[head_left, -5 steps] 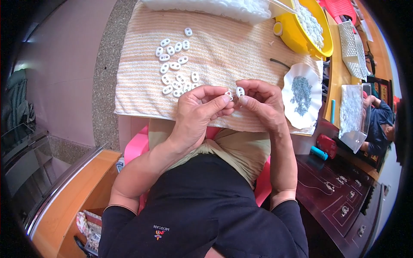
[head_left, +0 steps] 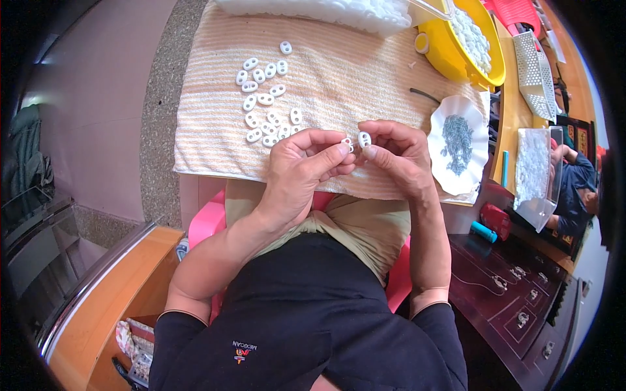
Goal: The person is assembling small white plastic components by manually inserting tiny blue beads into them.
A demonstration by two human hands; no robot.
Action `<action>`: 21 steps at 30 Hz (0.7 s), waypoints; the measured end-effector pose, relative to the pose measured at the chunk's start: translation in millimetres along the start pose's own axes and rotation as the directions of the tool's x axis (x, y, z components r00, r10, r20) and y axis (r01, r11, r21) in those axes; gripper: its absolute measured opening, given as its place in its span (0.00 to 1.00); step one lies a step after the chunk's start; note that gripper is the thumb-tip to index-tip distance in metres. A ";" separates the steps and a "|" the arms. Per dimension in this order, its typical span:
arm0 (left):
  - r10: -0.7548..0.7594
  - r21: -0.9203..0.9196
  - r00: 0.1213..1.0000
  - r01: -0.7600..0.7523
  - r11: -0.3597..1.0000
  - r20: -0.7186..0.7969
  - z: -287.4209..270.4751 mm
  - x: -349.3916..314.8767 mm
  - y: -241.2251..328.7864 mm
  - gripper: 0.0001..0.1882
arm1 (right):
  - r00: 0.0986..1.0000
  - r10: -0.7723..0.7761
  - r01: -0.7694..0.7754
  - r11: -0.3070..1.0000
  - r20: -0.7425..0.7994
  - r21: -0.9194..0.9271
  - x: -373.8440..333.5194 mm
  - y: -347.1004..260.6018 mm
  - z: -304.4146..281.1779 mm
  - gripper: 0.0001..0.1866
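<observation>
Over the near edge of a striped towel [head_left: 339, 78], my two hands are close together. My left hand [head_left: 301, 161] pinches a small white plastic piece [head_left: 349, 144] between thumb and fingertips; its shape is partly covered. A white oval two-hole piece [head_left: 364, 139] stands upright in the thumb and fingers of my right hand [head_left: 399, 155]. The two pieces are side by side with a small gap. Several like white two-hole pieces [head_left: 265, 99] lie loose on the towel, beyond and left of my left hand.
A white wavy-rimmed dish [head_left: 442, 173] of small dark grey bits sits right of my right hand. At the back are a clear container [head_left: 326, 23] and a yellow basket [head_left: 433, 55], both holding white pieces. A dark thin stick [head_left: 424, 95] lies nearby. Another person [head_left: 577, 186] is at far right.
</observation>
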State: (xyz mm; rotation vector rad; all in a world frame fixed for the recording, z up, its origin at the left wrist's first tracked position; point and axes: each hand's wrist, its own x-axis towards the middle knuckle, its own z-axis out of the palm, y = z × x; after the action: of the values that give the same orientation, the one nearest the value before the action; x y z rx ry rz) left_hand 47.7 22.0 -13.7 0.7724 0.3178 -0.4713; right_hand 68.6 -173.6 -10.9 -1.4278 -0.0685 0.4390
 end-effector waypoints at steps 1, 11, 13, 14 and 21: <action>0.000 0.001 1.000 0.000 1.000 0.001 -0.3 0.0 0.1 0.08 | 1.000 0.000 0.000 1.000 0.001 0.001 0.2 0.0 0.2 0.17; 0.001 -0.001 1.000 -0.001 1.000 0.005 -0.8 0.5 -1.4 0.08 | 1.000 -0.007 0.007 1.000 -0.024 0.016 -0.6 -2.4 4.7 0.15; 0.000 -0.004 1.000 0.000 1.000 0.002 -0.5 0.4 -1.3 0.08 | 0.999 -0.002 0.002 1.000 -0.035 0.013 -0.7 -2.2 3.6 0.15; -0.001 -0.007 1.000 0.001 1.000 -0.001 -0.6 0.4 -1.2 0.09 | 1.000 0.002 -0.002 1.000 -0.015 0.001 -0.4 -1.1 1.3 0.16; 0.004 -0.009 1.000 -0.004 1.000 0.001 -0.9 0.9 -2.2 0.09 | 1.000 0.001 -0.001 1.000 0.008 -0.015 -0.5 0.0 -1.4 0.16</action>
State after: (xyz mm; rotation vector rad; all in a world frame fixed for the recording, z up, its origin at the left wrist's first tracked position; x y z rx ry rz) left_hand 47.2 21.1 -16.0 0.7641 0.3177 -0.4663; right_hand 68.6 -175.1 -11.1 -1.4410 -0.0778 0.4454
